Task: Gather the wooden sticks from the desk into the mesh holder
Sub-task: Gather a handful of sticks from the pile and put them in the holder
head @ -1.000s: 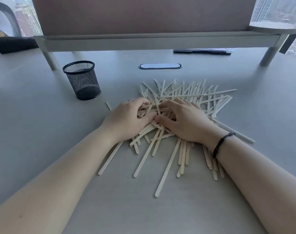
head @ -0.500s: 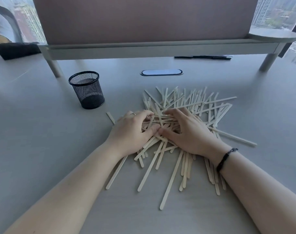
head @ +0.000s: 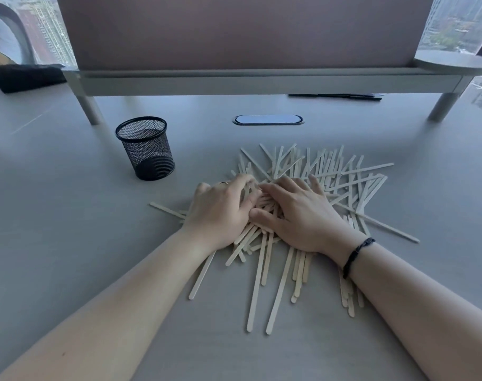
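Head view: pale flat wooden sticks [head: 330, 177] heaped in a crisscross pile at the middle of the grey worktop [head: 55, 215], some fanned toward the near edge. Left hand [head: 223, 213] and right hand [head: 300, 215] side by side on top of the pile, thumbs meeting, fingers curled into the sticks and gripping a bunch. Black round mesh holder [head: 145, 148] upright to the left of the pile, toward the far edge, apart from the sticks. Black bracelet [head: 356, 254] on the right wrist.
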Motion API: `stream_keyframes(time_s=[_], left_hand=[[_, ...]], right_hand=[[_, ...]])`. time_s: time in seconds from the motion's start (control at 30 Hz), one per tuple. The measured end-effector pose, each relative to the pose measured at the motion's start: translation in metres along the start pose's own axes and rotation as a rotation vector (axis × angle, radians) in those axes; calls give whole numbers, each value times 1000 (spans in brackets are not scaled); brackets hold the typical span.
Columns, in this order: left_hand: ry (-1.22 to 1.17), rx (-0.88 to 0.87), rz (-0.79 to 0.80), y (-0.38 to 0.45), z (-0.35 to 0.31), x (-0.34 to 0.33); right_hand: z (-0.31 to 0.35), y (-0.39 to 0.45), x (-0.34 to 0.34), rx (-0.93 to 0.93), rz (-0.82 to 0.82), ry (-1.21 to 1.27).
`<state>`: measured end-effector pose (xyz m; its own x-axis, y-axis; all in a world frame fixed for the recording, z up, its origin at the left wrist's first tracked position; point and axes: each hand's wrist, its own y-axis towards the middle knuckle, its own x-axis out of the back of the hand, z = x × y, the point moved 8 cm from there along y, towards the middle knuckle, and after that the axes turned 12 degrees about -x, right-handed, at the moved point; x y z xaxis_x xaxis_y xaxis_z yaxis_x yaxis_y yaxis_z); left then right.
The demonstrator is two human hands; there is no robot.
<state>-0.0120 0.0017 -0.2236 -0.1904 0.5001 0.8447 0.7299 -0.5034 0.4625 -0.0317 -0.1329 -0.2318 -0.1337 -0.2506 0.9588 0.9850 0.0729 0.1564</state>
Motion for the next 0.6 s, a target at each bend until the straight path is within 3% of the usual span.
stream_keyframes(time_s=[0.23, 0.37, 0.47, 0.6], left_hand=[[64, 45, -9, 16, 12, 1], [69, 4, -113, 16, 11, 8], [-2, 8, -190, 9, 10, 16], [-93, 81, -138, 5, 13, 16]], right_hand=[[1, 22, 4, -18, -155, -40], [1, 21, 10, -7, -227, -82], [-4, 23, 10, -17, -243, -94], [-10, 25, 11, -14, -271, -50]])
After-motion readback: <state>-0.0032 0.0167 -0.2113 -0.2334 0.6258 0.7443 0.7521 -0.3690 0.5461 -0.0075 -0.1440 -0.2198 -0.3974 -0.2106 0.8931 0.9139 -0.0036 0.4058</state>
